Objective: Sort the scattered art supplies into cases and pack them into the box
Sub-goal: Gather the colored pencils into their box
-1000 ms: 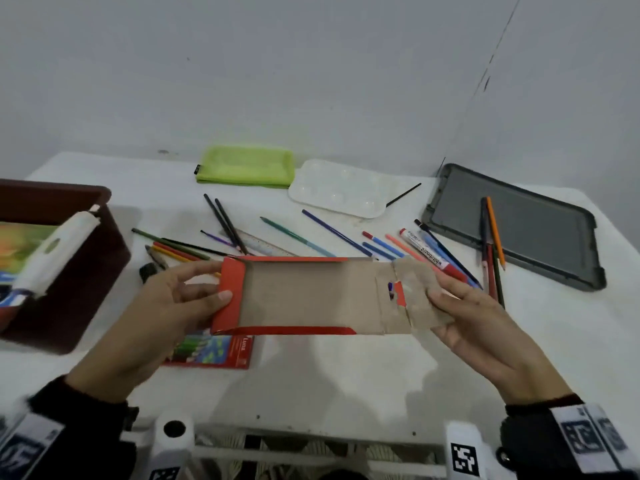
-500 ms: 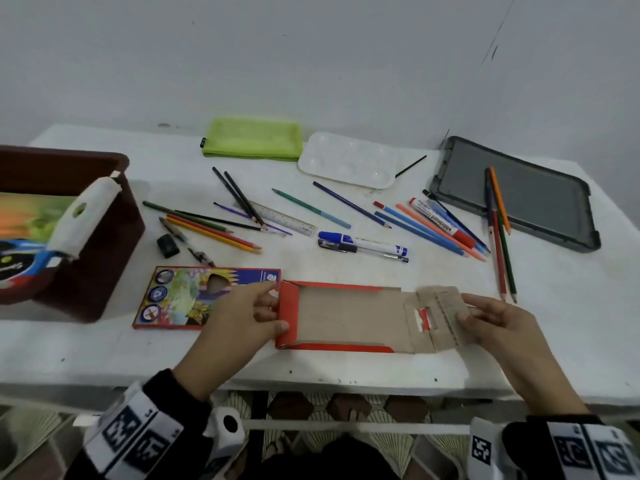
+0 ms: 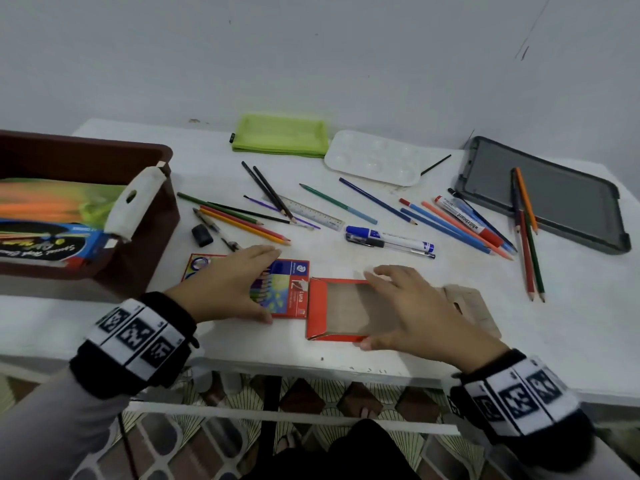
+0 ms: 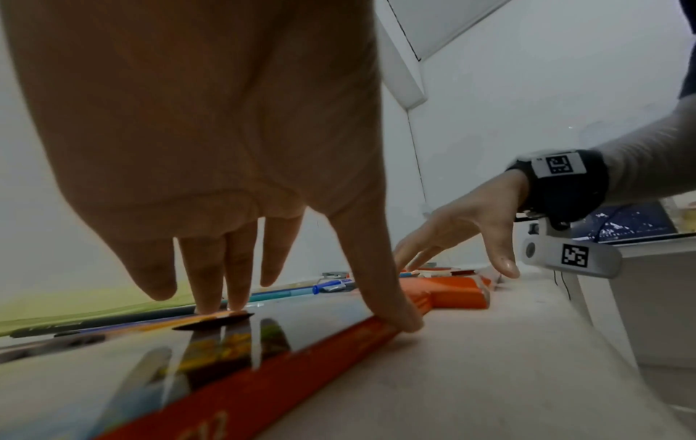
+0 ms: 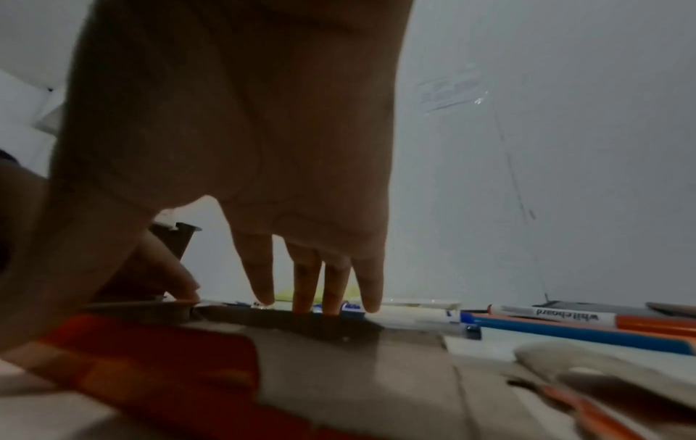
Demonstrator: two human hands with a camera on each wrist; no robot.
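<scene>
Far left, the brown box (image 3: 145, 237) stands on the white table (image 3: 571, 341), already holding a blue carton and a pouch. Just right of it, the left hand (image 3: 228, 289) lies over the printed pencil sleeve (image 3: 294, 292), fingers straight and slightly apart, thumb at the near edge; it presses and does not clasp. Next, the open red tray (image 3: 332, 310) lies flat, its left end just beside the sleeve. The right hand (image 3: 412, 306) spans the tray, fingers spread to the far edge and thumb at the near edge, likewise flat and unclenched. The tray's cardboard flap (image 3: 474, 306) sticks out to the right. Beyond, the loose pencils (image 3: 242, 220) and markers (image 3: 388, 237) remain scattered, with more pencils on the grey lid (image 3: 571, 209) at far right.

Risks, as judged: the empty tray may slide or buckle under uneven pressure; the flap may crease; a hasty reach may roll pencils off the near edge.
</scene>
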